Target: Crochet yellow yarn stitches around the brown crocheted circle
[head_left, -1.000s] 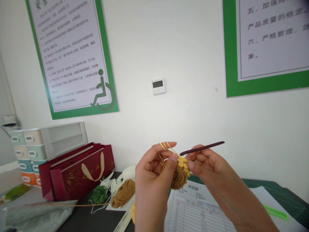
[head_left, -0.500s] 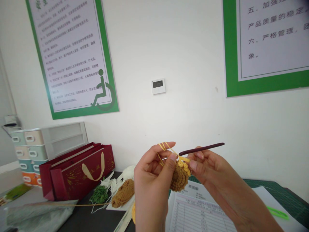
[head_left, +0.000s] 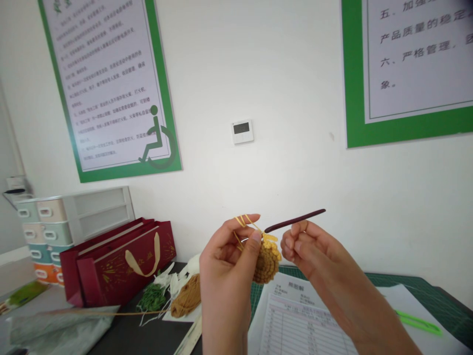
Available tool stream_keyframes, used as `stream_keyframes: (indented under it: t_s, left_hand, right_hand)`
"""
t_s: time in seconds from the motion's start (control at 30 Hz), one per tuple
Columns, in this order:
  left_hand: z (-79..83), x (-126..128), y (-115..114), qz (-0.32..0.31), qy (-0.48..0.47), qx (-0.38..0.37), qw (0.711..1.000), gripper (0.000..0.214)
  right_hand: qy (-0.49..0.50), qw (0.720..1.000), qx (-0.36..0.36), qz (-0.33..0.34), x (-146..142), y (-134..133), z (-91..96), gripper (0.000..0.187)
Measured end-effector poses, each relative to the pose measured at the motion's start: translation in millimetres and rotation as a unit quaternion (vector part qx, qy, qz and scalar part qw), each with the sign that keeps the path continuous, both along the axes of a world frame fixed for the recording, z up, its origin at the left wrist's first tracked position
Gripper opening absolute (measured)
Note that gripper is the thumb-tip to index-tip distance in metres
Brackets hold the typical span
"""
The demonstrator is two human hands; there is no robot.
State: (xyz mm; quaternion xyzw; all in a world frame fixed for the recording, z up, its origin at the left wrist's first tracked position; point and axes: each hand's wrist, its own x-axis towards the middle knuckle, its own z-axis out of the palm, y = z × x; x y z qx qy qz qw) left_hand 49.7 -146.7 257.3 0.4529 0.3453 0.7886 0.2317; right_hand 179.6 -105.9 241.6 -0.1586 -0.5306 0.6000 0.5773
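Observation:
A round crocheted piece (head_left: 266, 261), brown in the middle with a yellow edge, is held up in front of the white wall. My left hand (head_left: 229, 261) pinches its left side between thumb and fingers, and yellow yarn (head_left: 246, 222) is looped over the raised forefinger. My right hand (head_left: 314, 256) grips a dark brown crochet hook (head_left: 295, 220), whose tip meets the yellow edge of the piece and whose handle points up and to the right.
On the dark table lie a printed sheet (head_left: 295, 320), a green cutting mat (head_left: 424, 296), a green plastic tool (head_left: 417, 321), brown yarn (head_left: 188, 296) and green strands (head_left: 152, 298). A red gift bag (head_left: 118, 261) and small drawers (head_left: 44, 231) stand at the left.
Both hands with the crocheted piece and hook have shifted slightly left and up. The hook's handle now points more steeply upward.

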Motion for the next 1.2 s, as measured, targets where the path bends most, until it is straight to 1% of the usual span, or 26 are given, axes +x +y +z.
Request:
stream_keyframes:
  t_s: [0.13, 0.3, 0.47, 0.77, 0.97, 1.07, 1.2]
  left_hand:
    - [-2.4, -6.3, 2.3, 0.004, 0.006, 0.003, 1.000, 0.020]
    - [-2.5, -7.1, 4.6, -0.001, -0.001, 0.005, 1.000, 0.021]
    - [-0.2, -7.0, 3.4, -0.004, -0.009, 0.018, 1.000, 0.019]
    - [2.7, -4.5, 1.7, -0.005, -0.017, 0.026, 1.000, 0.019]
    - [0.4, -4.9, -0.1, -0.008, -0.014, 0.028, 0.999, 0.020]
    - [0.6, -5.4, 0.1, -0.009, -0.013, 0.031, 0.999, 0.018]
    - [2.2, -5.6, 0.9, -0.012, -0.009, 0.031, 0.999, 0.019]
  right_hand:
    - [0.004, 1.000, -0.017, 0.025, 2.9, 0.0, 1.6, 0.012]
    - [0.023, 0.997, -0.026, 0.062, 3.9, 2.2, -0.7, 0.011]
    - [0.040, 0.992, -0.010, 0.115, 7.0, 5.5, -1.2, 0.011]
    - [0.013, 0.991, 0.019, 0.132, 9.4, 3.4, -0.8, 0.026]
    - [0.017, 0.988, 0.024, 0.148, 9.8, 3.6, -1.3, 0.024]
    - [0.033, 0.985, 0.020, 0.169, 8.6, 5.6, -3.6, 0.022]
    - [0.062, 0.979, 0.011, 0.192, 7.3, 5.5, -3.8, 0.023]
